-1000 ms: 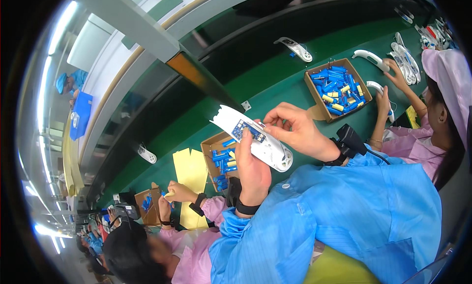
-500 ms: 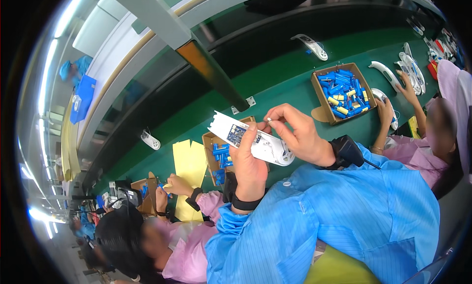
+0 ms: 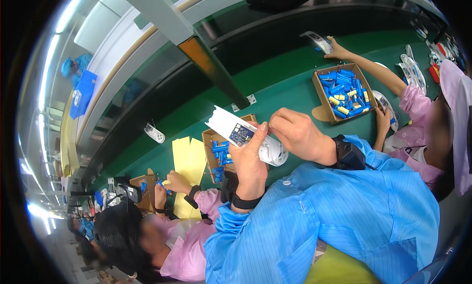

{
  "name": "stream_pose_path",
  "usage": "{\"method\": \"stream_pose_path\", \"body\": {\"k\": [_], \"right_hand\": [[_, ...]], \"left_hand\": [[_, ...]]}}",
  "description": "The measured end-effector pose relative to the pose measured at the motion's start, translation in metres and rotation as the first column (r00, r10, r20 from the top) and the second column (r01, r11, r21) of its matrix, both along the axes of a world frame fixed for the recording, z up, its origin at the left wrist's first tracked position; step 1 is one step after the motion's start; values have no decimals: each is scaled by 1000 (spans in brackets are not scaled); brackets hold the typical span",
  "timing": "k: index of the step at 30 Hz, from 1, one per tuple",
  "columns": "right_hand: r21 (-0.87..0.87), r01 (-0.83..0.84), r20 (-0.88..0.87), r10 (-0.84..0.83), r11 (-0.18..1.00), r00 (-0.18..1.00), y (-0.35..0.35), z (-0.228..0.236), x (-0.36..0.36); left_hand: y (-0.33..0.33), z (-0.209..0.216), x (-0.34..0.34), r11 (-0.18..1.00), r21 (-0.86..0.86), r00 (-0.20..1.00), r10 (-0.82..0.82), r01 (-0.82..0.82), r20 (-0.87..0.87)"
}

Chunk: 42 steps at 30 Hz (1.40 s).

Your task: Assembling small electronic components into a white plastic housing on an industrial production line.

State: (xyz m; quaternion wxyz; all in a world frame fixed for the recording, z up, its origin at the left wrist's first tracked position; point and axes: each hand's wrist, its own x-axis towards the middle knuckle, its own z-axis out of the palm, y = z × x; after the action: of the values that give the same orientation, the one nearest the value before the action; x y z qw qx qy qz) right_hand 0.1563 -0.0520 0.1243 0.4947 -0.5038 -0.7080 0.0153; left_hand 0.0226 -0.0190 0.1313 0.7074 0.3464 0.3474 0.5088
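My left hand (image 3: 250, 167) is closed around a white plastic housing (image 3: 222, 120), long and rounded at one end, tilted above the bench. A dark circuit board (image 3: 241, 134) is set into its inner side, and my left thumb lies across the housing beside the board. My right hand (image 3: 301, 136) is just right of the housing, fingers curled in a pinch close to the left thumb tip. Whatever is between those right fingertips is hidden. Partly behind the housing and left hand stands a cardboard box (image 3: 209, 137) with blue cylindrical battery cells (image 3: 222, 150).
Another cardboard box (image 3: 322, 98) of blue and yellow cells stands right. Yellow sheets (image 3: 189, 158) lie left, near a co-worker's hands (image 3: 178, 182). At right, another co-worker's hand (image 3: 337, 50) touches a white housing (image 3: 318, 39). A metal post (image 3: 216, 70) rises beyond my hands.
My right fingers have curled closer to the left thumb; the small white piece at their tips is now out of sight. The right co-worker's arm has reached to the far housing.
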Motion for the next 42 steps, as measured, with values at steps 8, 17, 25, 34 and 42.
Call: {"method": "stream_pose_path", "body": {"k": [8, 17, 25, 34, 42], "right_hand": [[-102, -51, -133, 37, 993, 990, -2, 6, 0], [-215, -698, -949, 22, 683, 314, -7, 8, 18], [-311, -578, -868, 22, 754, 496, -12, 12, 15], [116, 65, 15, -68, 991, 998, -13, 16, -4], [145, 55, 112, -71, 988, 991, -14, 8, -10]], "left_hand": [[-2, 2, -6, 998, 53, 999, 24, -22, -44], [-1, 6, -9, 1000, 6, 999, -17, 17, 40], [-3, 11, -8, 995, 37, 993, -97, 95, 72], [7, -5, -8, 965, -212, 919, -63, 156, 389], [5, -4, -12, 965, -163, 884, -111, 205, 455]]}}
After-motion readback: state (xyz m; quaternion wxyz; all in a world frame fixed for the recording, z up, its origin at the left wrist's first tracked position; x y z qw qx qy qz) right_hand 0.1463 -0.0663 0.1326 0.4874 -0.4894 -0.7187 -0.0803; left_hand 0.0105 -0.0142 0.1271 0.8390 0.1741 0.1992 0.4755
